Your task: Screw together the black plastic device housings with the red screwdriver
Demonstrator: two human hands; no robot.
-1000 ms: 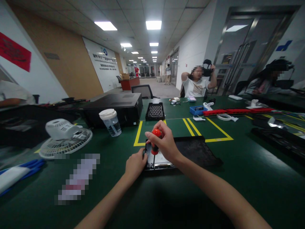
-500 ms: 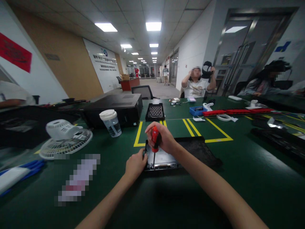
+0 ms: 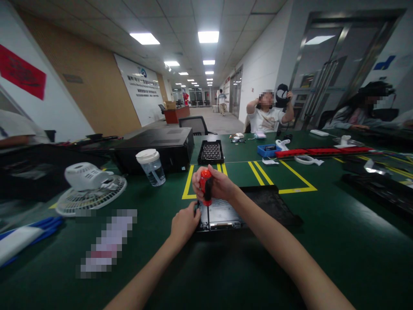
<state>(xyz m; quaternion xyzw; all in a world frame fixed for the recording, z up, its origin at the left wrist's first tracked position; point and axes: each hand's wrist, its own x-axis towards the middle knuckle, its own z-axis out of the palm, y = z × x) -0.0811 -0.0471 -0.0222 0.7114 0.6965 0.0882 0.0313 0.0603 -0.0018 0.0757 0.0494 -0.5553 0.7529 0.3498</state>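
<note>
Grasping a screwdriver (image 3: pixel 207 189), the right hand (image 3: pixel 221 184) points it down at the near left corner of the casing (image 3: pixel 266 206); the left hand (image 3: pixel 183 222) holds its left edge, on the counter (image 3: pixel 151 224).

On the counter (image 3: pixel 338 245), the casing (image 3: pixel 264 201) lies before the tray (image 3: pixel 211 151); the screwdriver (image 3: pixel 207 187) stands over the casing's left part. Left of the tray sits the large case (image 3: pixel 155 144), the cup (image 3: pixel 152 168) before it and the fan (image 3: pixel 86 176) left of the cup. Right of the tray lies the small bin (image 3: pixel 269 151).
</note>
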